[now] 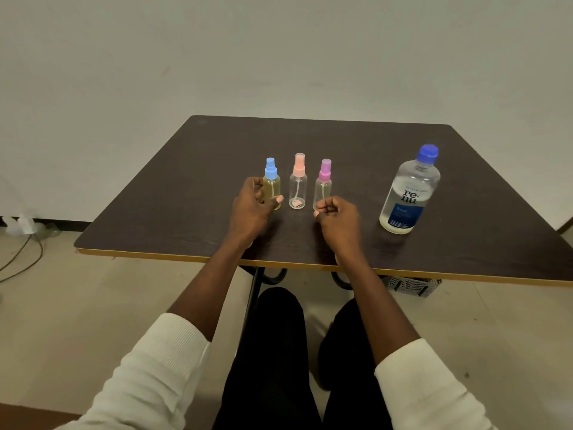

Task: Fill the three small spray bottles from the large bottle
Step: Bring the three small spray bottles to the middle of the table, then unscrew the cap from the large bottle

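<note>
Three small spray bottles stand in a row mid-table. The blue-capped bottle (273, 187) holds yellowish liquid; my left hand (252, 209) curls round it, thumb across its lower front and fingers at its left side. Beside it, the pink-capped bottle (298, 186) looks clear and empty. The purple-capped bottle (323, 189) has a faint yellowish tint. My right hand (338, 217) is curled in a fist just in front of its base, with nothing visible in it. At the right, apart from both hands, the large bottle (409, 193) stands upright with its blue cap on.
The dark table (310, 141) has a yellow front edge close to my wrists. A grey basket (412, 285) sits on the floor under the table's right side. Cables (21, 259) lie on the floor at the left. My legs are under the table.
</note>
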Demonstrator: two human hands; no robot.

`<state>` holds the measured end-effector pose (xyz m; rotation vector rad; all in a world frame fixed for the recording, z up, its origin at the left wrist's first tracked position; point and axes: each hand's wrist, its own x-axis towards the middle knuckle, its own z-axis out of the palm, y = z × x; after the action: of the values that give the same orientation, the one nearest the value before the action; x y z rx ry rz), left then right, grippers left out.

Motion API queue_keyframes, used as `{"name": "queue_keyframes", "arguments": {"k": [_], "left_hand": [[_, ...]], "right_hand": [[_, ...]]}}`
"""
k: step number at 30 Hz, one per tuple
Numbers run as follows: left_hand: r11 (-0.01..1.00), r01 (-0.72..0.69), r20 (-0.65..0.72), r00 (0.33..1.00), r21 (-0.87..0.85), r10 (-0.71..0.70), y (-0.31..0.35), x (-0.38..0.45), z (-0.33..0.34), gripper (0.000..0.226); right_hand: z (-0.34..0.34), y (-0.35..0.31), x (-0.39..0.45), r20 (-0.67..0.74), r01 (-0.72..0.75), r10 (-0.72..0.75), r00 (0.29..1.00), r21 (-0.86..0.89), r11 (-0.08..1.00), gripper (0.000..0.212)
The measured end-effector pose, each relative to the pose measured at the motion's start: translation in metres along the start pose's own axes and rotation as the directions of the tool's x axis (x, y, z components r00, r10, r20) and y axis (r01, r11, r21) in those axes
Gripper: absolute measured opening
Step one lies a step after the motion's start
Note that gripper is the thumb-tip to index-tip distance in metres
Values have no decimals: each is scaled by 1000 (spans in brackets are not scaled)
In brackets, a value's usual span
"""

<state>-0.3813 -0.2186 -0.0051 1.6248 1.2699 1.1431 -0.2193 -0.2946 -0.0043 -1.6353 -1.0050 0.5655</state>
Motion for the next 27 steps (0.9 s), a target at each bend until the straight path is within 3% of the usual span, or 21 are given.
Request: {"name": "queue_keyframes", "arguments": {"k": [5, 8, 11, 14, 17, 19, 22, 24, 27], "left_hand": [[997, -8, 40, 999, -71, 11, -3, -1, -3, 76], [995, -64, -143, 988, -70, 54, 1, -10, -4, 67], [959, -277, -460, 859, -54, 223, 11, -29, -6, 31], [897, -440, -546, 762, -42, 349, 23, -53, 8, 16], [841, -534, -468, 767, -86, 439, 32, -76, 44, 15], [820, -548, -374, 804, -163, 463, 41, -87, 72, 14], [831, -503, -201, 863, -238, 464, 57, -89, 110, 24], [869, -426, -18, 900, -252, 436, 67, -84, 133, 52], [924, -302, 205, 914, -235, 351, 76, -74, 161, 92]], "right_hand": [[-1, -1, -2, -1, 11, -11, 1000, 12, 1000, 16], [-2, -3, -3, -6, 10, -10, 1000, 32, 999, 13], [-4, -7, -7, -11, 37, -36, 999, 95, 995, 9], [-15, -14, -19, -52, 186, -181, 982, 115, 976, 10], [-40, -18, -30, -177, 421, -405, 897, 58, 905, 12], [-65, -20, -32, -302, 558, -535, 789, -10, 830, 12], [-108, -21, -21, -501, 609, -552, 667, -61, 791, 13], [-133, -22, -8, -570, 548, -466, 677, -33, 836, 15], [-157, -26, 13, -531, 455, -389, 752, -8, 890, 32]]}}
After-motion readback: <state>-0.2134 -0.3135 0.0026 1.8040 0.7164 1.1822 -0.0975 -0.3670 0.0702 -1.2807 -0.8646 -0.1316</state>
